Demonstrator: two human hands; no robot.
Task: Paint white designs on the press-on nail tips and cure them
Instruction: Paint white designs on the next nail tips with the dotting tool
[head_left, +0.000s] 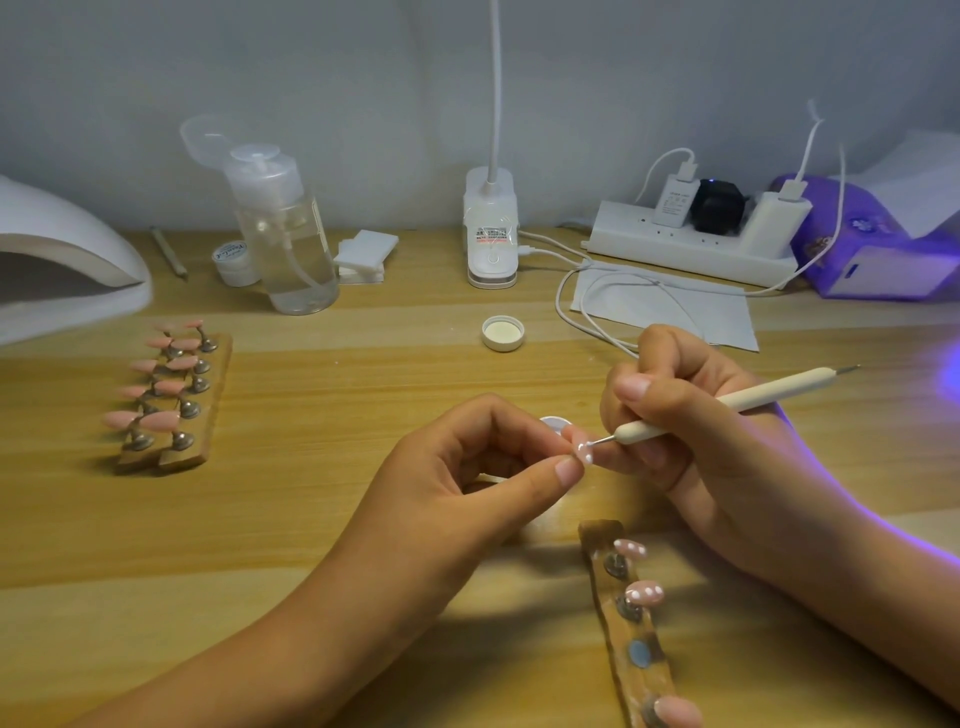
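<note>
My left hand (483, 467) pinches a pink nail tip (583, 450) with white dots between thumb and fingers. My right hand (691, 415) grips a cream dotting pen (727, 402), its metal point touching that tip. A small jar of white paint (551, 425) shows partly behind my left fingers. Below lies a wooden holder strip (631, 623) with two dotted tips (644, 592), one plain pink tip (675, 712) and an empty stud. Two more holder strips (208, 395) at left carry several plain pink tips (156, 387). A white curing lamp (62, 260) stands at far left.
At the back stand a pump bottle (291, 244), a small white jar (235, 262), white pads (363, 254), a clip lamp base (491, 234), a power strip (691, 244) with trailing cables and a purple pack (878, 244). A jar lid (502, 333) lies mid-table.
</note>
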